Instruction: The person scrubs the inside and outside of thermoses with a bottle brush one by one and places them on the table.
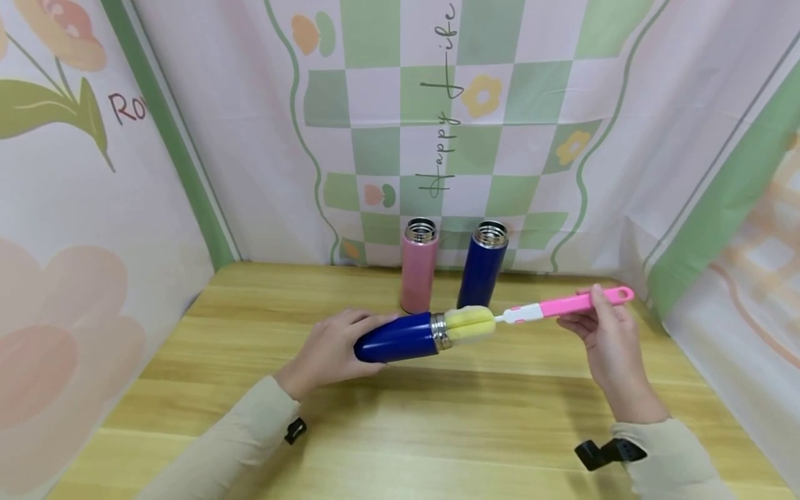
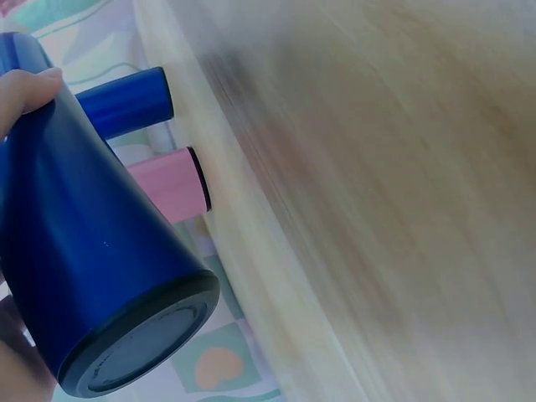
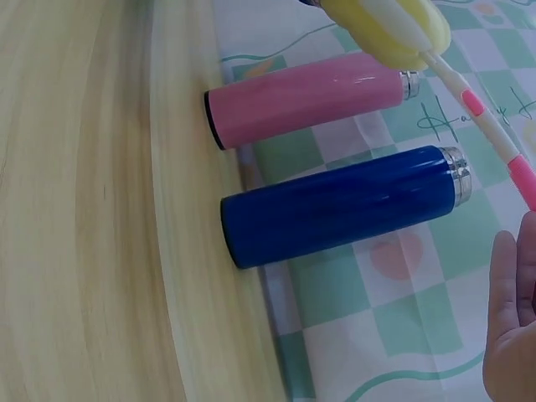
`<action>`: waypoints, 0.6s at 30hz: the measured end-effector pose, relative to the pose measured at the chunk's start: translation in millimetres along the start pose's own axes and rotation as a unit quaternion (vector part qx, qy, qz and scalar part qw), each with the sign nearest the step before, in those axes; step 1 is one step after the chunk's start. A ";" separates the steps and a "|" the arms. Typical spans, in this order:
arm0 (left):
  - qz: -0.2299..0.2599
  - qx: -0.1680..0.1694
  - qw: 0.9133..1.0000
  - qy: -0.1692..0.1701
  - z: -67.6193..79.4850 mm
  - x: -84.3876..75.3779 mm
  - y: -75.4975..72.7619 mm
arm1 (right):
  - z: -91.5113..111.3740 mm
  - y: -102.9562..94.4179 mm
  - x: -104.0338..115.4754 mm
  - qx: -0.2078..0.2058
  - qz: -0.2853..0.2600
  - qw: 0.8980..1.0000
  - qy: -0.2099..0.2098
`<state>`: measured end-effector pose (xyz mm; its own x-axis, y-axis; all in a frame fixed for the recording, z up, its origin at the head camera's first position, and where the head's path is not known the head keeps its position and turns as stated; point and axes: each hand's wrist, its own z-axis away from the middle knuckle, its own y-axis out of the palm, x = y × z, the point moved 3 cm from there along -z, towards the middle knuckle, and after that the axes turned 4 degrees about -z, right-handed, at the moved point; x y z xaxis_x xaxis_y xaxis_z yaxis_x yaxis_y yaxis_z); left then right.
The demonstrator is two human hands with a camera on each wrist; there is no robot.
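My left hand grips a dark blue bottle near its base, tilted almost level above the table with its steel mouth toward the right. In the left wrist view the black-rimmed base of this blue bottle faces the camera. My right hand pinches the pink handle of a bottle brush between thumb and fingers. The brush's yellow sponge head is right at the bottle's mouth, most of it showing outside. In the right wrist view the sponge and white shaft appear at the top.
A pink bottle and a second blue bottle stand uncapped at the back of the wooden table. Behind them hangs a green-and-white checked cloth, with printed cloth on both sides too.
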<state>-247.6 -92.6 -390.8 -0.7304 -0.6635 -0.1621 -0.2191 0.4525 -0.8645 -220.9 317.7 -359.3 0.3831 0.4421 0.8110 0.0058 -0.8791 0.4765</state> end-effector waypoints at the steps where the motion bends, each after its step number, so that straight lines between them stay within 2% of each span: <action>1: 0.001 -0.001 1.000 0.000 0.9 0.9 0.2 | -0.2 -1.3 0.3 -0.005 0.001 1.000 0.000; 7: -0.006 0.001 1.000 -0.017 10.6 12.7 -0.2 | -1.7 -18.8 10.7 -0.050 -0.009 0.999 -0.010; 11: -0.004 0.004 0.999 -0.032 15.7 18.3 -2.4 | -0.7 -25.6 14.8 -0.047 -0.015 0.999 -0.008; 18: -0.012 0.012 1.000 -0.025 14.7 17.5 -2.7 | 0.2 -20.8 10.6 -0.044 -0.049 0.998 -0.007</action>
<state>-250.3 -114.1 -398.3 -0.6914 -0.7037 -0.1637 -0.2213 0.4220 -0.8791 -216.8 340.7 -360.7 0.3980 0.5221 0.7544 -0.0378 -0.8123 0.5821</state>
